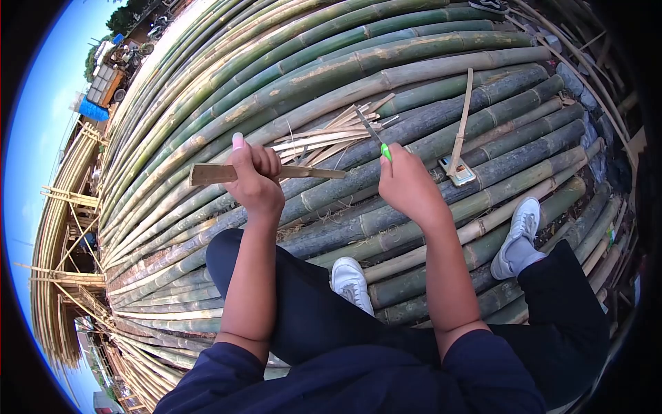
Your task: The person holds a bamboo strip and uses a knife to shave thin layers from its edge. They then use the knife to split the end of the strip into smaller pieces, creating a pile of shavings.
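My left hand (256,181) is closed round a flat bamboo strip (212,174), thumb raised, with the strip's narrower end pointing right. In my right hand (407,181) is a knife (368,125) with a green handle, its blade pointing up and to the left. The blade and the strip are apart. Beyond my hands, a loose pile of thin split bamboo sticks (324,140) lies on the bamboo poles (345,88). To the right of my right hand, a phone-like object (461,173) lies on the poles, with one end of a long bamboo strip (463,117) over it.
My white shoes (352,283) rest on the round poles beneath me. Stacked bamboo on a rack (58,241) stands at the far left. A vehicle with a cargo bed (105,84) is at the upper left. Bamboo scraps lie along the right edge.
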Demonstrator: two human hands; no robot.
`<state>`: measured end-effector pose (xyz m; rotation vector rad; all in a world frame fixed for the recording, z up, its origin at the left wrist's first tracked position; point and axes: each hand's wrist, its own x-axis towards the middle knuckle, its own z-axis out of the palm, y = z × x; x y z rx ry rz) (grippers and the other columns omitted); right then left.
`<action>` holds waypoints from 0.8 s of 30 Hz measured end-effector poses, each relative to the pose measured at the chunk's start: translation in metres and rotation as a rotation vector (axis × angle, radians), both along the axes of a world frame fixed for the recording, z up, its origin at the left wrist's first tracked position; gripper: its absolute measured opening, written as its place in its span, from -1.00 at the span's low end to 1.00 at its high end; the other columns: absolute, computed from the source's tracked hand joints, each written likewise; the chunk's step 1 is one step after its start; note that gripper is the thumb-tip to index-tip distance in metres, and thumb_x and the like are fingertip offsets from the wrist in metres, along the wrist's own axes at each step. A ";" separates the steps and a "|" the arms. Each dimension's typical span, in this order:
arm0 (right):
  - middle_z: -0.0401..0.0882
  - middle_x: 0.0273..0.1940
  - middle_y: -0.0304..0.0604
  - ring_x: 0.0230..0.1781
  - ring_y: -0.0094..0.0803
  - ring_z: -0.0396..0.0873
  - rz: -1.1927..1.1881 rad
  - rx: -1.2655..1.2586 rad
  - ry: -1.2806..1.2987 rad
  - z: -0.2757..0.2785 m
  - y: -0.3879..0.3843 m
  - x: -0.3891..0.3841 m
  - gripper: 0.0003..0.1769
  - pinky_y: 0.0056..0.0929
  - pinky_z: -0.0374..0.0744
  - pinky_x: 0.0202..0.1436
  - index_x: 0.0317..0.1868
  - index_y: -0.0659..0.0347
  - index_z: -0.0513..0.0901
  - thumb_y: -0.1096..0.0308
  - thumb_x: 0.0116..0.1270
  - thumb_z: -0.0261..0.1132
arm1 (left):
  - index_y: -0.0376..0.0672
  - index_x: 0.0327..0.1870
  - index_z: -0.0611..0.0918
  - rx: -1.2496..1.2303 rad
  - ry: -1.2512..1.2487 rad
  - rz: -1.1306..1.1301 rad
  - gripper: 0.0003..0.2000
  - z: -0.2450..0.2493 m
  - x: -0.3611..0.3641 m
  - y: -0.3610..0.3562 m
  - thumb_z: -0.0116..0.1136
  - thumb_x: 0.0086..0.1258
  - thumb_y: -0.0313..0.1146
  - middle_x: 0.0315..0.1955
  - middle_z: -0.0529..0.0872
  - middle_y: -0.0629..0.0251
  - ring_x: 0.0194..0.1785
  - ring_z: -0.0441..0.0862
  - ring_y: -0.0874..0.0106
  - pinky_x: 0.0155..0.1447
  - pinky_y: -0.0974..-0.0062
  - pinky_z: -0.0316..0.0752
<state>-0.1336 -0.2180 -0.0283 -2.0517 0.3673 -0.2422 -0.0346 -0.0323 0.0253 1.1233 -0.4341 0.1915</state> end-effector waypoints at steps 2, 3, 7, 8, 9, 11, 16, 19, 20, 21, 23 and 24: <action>0.57 -0.31 0.42 -0.19 0.31 0.55 0.010 0.007 0.019 0.001 0.003 0.000 -0.76 0.09 0.48 -0.07 -0.20 0.54 0.48 0.43 0.40 0.04 | -0.11 -0.57 0.24 -0.003 0.002 -0.024 -0.65 0.000 0.002 0.003 -0.11 0.54 -0.32 -0.73 0.11 0.45 -0.69 -0.02 0.60 -0.60 0.52 -0.01; 0.57 -0.31 0.42 -0.19 0.31 0.55 0.023 0.016 0.038 0.001 0.004 0.000 -0.75 0.10 0.47 -0.07 -0.20 0.53 0.48 0.42 0.40 0.04 | -0.11 -0.57 0.24 -0.004 0.003 -0.045 -0.65 0.002 0.002 0.002 -0.10 0.53 -0.33 -0.73 0.11 0.46 -0.69 -0.01 0.60 -0.60 0.52 -0.01; 0.57 -0.31 0.41 -0.19 0.32 0.55 0.062 0.016 0.058 0.004 0.010 0.001 -0.73 0.10 0.47 -0.07 -0.21 0.53 0.48 0.39 0.42 0.04 | -0.01 -0.66 0.13 0.041 0.049 0.034 -0.56 0.010 -0.002 -0.001 -0.08 0.51 -0.24 -0.77 0.02 0.50 -0.70 -0.11 0.60 -0.59 0.52 -0.07; 0.57 -0.31 0.41 -0.20 0.32 0.55 0.071 0.019 0.059 0.003 0.012 0.002 -0.73 0.10 0.47 -0.07 -0.22 0.52 0.48 0.38 0.43 0.03 | -0.01 -0.65 0.14 0.047 0.045 0.038 -0.57 0.010 -0.002 -0.002 -0.08 0.51 -0.24 -0.77 0.02 0.50 -0.70 -0.10 0.60 -0.59 0.53 -0.07; 0.57 -0.31 0.42 -0.20 0.32 0.55 0.081 0.022 0.059 0.003 0.014 0.003 -0.72 0.11 0.47 -0.07 -0.22 0.52 0.48 0.38 0.43 0.03 | -0.02 -0.65 0.14 0.052 0.041 0.043 -0.57 0.009 -0.002 -0.002 -0.08 0.50 -0.25 -0.76 0.03 0.50 -0.69 -0.10 0.60 -0.59 0.53 -0.06; 0.57 -0.32 0.42 -0.20 0.32 0.55 0.085 0.023 0.056 0.001 0.017 0.004 -0.73 0.11 0.47 -0.08 -0.23 0.51 0.48 0.38 0.43 0.03 | -0.02 -0.65 0.15 0.051 0.025 0.031 -0.58 0.007 0.000 0.000 -0.08 0.50 -0.26 -0.76 0.04 0.50 -0.69 -0.09 0.60 -0.59 0.54 -0.06; 0.56 -0.36 0.31 -0.22 0.26 0.54 0.074 -0.003 0.008 -0.012 0.030 0.007 -0.72 0.06 0.44 -0.15 -0.24 0.43 0.47 0.32 0.47 0.02 | -0.05 -0.63 0.17 0.096 0.071 -0.073 -0.60 -0.009 0.002 0.000 -0.06 0.47 -0.27 -0.74 0.04 0.48 -0.67 -0.04 0.57 -0.54 0.50 0.01; 0.57 -0.41 0.27 -0.29 0.26 0.55 0.125 -0.010 -0.073 -0.013 0.047 0.008 -0.72 0.08 0.45 -0.21 -0.27 0.43 0.47 0.32 0.47 0.04 | -0.06 -0.65 0.16 0.109 0.088 -0.078 -0.58 -0.026 0.005 -0.002 -0.08 0.49 -0.26 -0.74 0.06 0.47 -0.65 -0.01 0.57 -0.51 0.50 0.00; 0.58 -0.43 0.29 -0.30 0.25 0.57 0.140 -0.023 -0.124 -0.011 0.054 0.008 -0.74 0.08 0.48 -0.19 -0.27 0.43 0.47 0.34 0.46 0.04 | -0.07 -0.66 0.16 0.082 0.089 -0.108 -0.57 -0.028 0.007 -0.003 -0.08 0.50 -0.27 -0.74 0.09 0.45 -0.65 0.01 0.57 -0.51 0.51 0.00; 0.58 -0.46 0.30 -0.31 0.23 0.60 0.154 -0.034 -0.175 -0.008 0.062 0.008 -0.76 0.08 0.52 -0.16 -0.28 0.43 0.46 0.37 0.45 0.04 | -0.06 -0.66 0.15 0.060 0.076 -0.099 -0.57 -0.031 0.009 -0.005 -0.08 0.50 -0.26 -0.74 0.09 0.45 -0.64 0.02 0.58 -0.51 0.50 -0.01; 0.59 -0.48 0.27 -0.34 0.22 0.61 0.137 -0.070 -0.087 -0.014 0.082 0.009 -0.78 0.06 0.54 -0.21 -0.27 0.41 0.44 0.37 0.45 0.04 | -0.04 -0.66 0.14 0.068 0.072 -0.056 -0.57 -0.031 0.009 -0.009 -0.09 0.50 -0.25 -0.74 0.06 0.47 -0.65 -0.02 0.57 -0.52 0.50 -0.03; 0.59 -0.49 0.24 -0.37 0.20 0.62 0.120 -0.107 0.002 -0.022 0.091 0.010 -0.79 0.05 0.57 -0.26 -0.25 0.39 0.43 0.37 0.45 0.05 | -0.02 -0.66 0.13 0.074 0.069 -0.013 -0.57 -0.031 0.009 -0.010 -0.10 0.50 -0.23 -0.75 0.04 0.48 -0.66 -0.05 0.57 -0.53 0.50 -0.05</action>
